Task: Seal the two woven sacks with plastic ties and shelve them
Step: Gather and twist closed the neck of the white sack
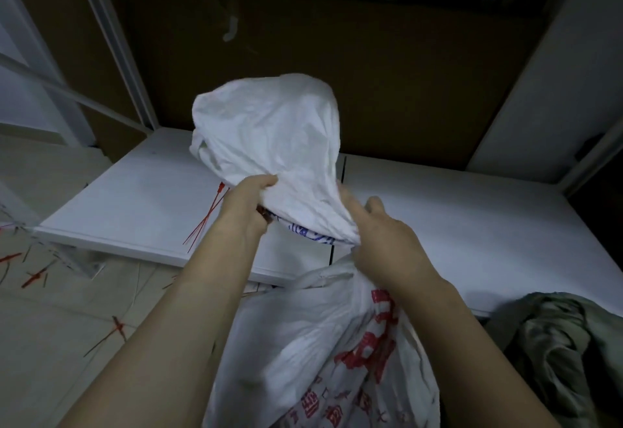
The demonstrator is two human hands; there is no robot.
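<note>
A white woven sack [323,353] with red print stands in front of me, its loose top [269,131] bunched upward above a narrowed neck. My left hand [247,207] grips the left side of that neck, fingers curled into the fabric. On the right side my right hand [384,242] pinches the gathered neck, index finger stretched along the cloth. Red plastic ties [209,217] lie on the white shelf board [141,198] just left of my left hand. Only this one sack can be told apart for certain.
A brown cardboard backing [371,74] stands behind the shelf board. Grey metal uprights [111,40] rise at the left. More red ties [37,274] are scattered on the tiled floor at left. A grey-green cloth bundle [559,346] sits at lower right.
</note>
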